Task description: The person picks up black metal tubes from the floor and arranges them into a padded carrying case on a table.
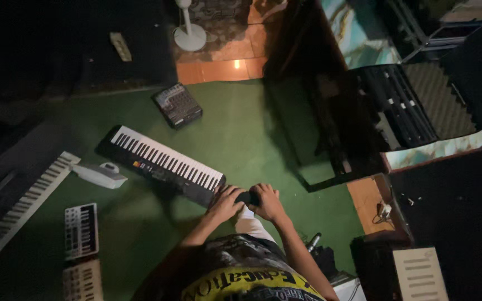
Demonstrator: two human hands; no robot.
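Both hands, left hand (pixel 225 202) and right hand (pixel 268 202), fingers gripping a dark object (pixel 246 197) beside black keyboard (pixel 163 163).

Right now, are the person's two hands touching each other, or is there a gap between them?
Apart. The head view shows the left hand and the right hand gripping a dark object, and a strip of that object shows between them.

Small dark object (pixel 247 197), roughly cylindrical, held level between my two hands; only its middle shows, details too dim to tell. It sits just off the right end of the black keyboard (pixel 163 163), which lies diagonally on the green carpet, white keys up.
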